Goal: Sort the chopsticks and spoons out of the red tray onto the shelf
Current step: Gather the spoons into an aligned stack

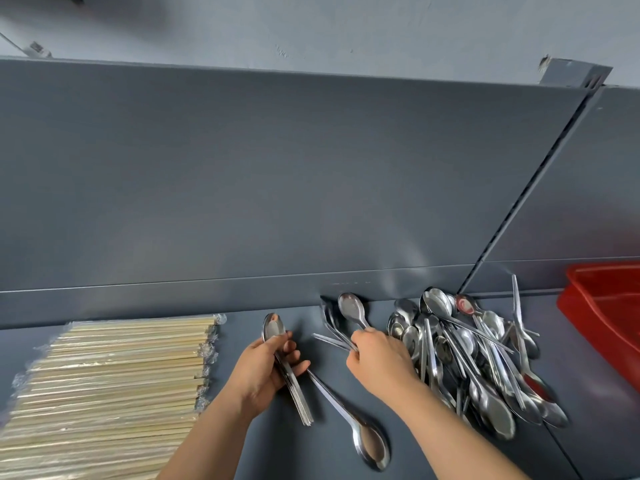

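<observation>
Here the left hand [268,367] grips stacked spoons [300,405], the right hand [379,360] pinches a spoon [350,308] beside the pile [467,358].

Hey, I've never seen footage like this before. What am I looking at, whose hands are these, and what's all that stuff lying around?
There is no machine here. A person wears a wide-angle camera on the head, so this one picture looks forward and down at their own bare hands, working on a grey shelf. The left hand grips a stack of spoons nested together. The right hand holds a single spoon by its handle. To its right lies a jumbled heap of spoons, and a red tray sits at the edge of view. On the left lie wrapped chopsticks in rows. One loose spoon lies between the forearms.
</observation>
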A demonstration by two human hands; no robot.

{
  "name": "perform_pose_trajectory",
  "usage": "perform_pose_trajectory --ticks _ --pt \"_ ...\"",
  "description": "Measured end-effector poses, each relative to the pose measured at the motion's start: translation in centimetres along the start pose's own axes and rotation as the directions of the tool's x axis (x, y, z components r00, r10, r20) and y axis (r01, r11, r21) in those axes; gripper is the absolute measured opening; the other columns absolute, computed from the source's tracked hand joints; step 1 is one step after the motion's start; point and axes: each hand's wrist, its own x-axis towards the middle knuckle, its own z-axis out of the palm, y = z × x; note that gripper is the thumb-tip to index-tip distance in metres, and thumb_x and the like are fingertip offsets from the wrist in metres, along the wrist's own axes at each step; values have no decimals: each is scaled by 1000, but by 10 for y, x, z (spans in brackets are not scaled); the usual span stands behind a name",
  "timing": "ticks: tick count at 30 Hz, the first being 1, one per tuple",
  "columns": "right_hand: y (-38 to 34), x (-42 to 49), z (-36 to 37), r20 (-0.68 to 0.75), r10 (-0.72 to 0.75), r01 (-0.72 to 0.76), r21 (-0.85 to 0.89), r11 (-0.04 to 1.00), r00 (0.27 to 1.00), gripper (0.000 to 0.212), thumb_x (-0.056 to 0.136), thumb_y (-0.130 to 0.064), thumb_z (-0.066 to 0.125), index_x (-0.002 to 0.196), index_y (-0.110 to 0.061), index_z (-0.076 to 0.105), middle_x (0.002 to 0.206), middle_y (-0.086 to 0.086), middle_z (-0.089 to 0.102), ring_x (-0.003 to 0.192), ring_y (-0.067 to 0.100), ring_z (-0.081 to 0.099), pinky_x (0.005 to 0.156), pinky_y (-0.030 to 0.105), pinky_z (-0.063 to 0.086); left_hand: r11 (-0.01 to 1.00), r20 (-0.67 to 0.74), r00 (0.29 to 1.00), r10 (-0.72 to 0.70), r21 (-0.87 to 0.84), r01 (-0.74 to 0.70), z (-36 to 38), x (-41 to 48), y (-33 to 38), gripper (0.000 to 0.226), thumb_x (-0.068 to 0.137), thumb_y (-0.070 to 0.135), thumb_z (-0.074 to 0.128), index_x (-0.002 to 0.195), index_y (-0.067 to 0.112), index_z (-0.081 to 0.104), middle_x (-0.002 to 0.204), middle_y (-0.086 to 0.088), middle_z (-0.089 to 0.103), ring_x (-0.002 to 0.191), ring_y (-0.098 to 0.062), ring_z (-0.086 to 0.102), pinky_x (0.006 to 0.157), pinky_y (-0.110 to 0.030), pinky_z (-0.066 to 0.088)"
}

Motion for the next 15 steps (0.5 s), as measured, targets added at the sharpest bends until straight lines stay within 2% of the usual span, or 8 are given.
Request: perform_pose_trajectory --ticks 2,4,6,9,12,15 --pt "4 0 -1 -55 -14 17 51 999 998 15 91 -18 42 76 -17 43 84 2 51 78 32 52 64 34 31 1000 20 1000 5 -17 -5 1 -1 -1 4 95 5 49 96 3 53 63 -8 51 65 -23 55 67 -41 60" --pt "8 -2 -1 -99 -45 57 122 991 994 17 92 -18 42 77 -15 49 80 -2 47 74 28 49 63 34 32 1000 30 1000 6 -13 -6 3 -3 -2 6 96 7 48 96 4 53 68 -9 53 72 -25 57 75 -44 58" --pt "10 -5 1 -120 -86 108 196 975 989 21 95 -18 42 91 -13 62 89 0 56 81 27 58 70 37 44 1000 30 1000 5 -14 -5 5 -3 -2 8 96 12 51 98 5 54 75 -11 57 78 -27 59 82 -46 55" --pt "11 -13 2 -117 -162 190 301 935 980 27 98 -20 43 113 -17 66 103 -1 59 87 24 62 81 40 49 1000 56 998 1 -16 0 8 -5 -2 19 92 23 60 98 5 56 83 -13 60 87 -28 60 89 -48 54" --pt "6 -24 3 -108 -248 271 361 893 963 34 100 -21 44 131 -23 60 109 -7 56 92 16 60 86 32 48 998 84 996 21 -65 -16 13 -9 -4 28 91 29 61 97 1 59 86 -16 63 89 -30 62 88 -47 54" --pt "-3 -36 3 -121 -270 295 428 854 955 36 101 -25 43 133 -25 58 103 -10 53 88 9 57 85 27 46 990 130 990 55 -140 -37 18 -17 -6 27 96 27 53 103 1 55 94 -21 64 86 -31 68 77 -41 58"
